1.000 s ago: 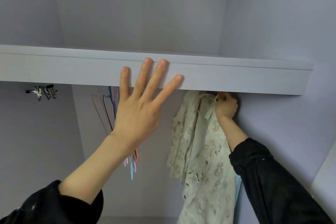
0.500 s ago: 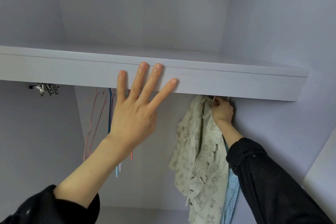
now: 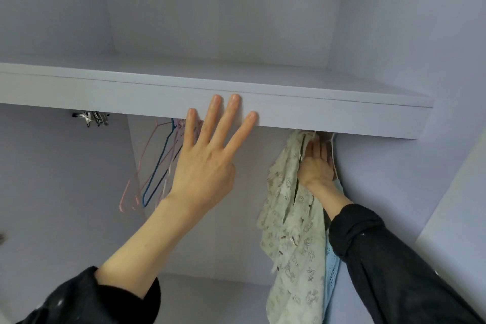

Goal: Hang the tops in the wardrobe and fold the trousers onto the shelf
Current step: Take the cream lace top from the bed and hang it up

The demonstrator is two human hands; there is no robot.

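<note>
Two hands up at the shelf

One flat, smooth white shelf spans the wardrobe, its thick front edge running left to right. Under its right end a cream top of thin, lacy patterned cloth hangs limp, long axis straight down, beside a pale blue knit against the right wall. Left hand rests flat on the shelf edge, fingers straight and spread, holding nothing. Right hand reaches up behind the top's collar, fingers fairly straight; whether it grips anything I cannot tell. Thin wire hangers, pink and blue, dangle tilted behind the left hand.
</note>
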